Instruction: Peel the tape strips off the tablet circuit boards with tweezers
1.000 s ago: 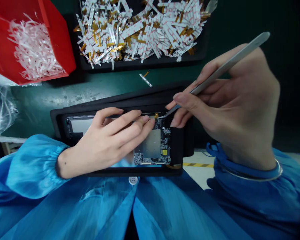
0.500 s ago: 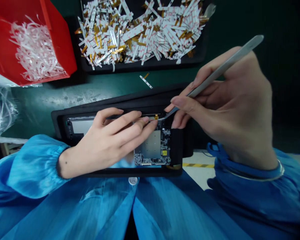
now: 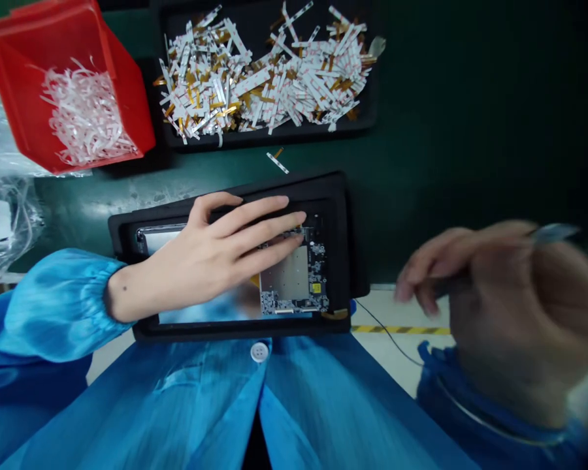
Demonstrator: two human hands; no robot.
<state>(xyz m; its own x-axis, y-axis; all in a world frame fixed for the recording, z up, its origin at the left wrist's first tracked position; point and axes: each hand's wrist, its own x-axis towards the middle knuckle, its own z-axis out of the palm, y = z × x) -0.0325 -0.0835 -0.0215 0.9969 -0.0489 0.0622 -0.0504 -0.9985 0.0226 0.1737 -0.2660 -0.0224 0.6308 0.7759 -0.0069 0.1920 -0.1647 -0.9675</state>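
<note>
My left hand (image 3: 215,248) lies flat across an open tablet (image 3: 164,238), its fingertips reaching the top edge of the exposed circuit board (image 3: 294,277). A small amber flex strip (image 3: 301,230) shows near my fingertips. The tablet sits in a black rubber holder (image 3: 294,190). Off to the right and blurred by motion, my right hand (image 3: 500,300) grips steel tweezers (image 3: 553,233) and is well away from the tablet.
A black tray (image 3: 269,137) holds a heap of white-backed amber flex strips. One loose strip (image 3: 277,162) lies on the green mat (image 3: 78,209). A red bin (image 3: 127,124) holds white paper backing scraps. Clear plastic bagging (image 3: 4,222) lies at the left edge.
My right hand has swung away from the board to the lower right, carrying the tweezers. My left fingers have spread and shifted slightly. The view has also moved a little.
</note>
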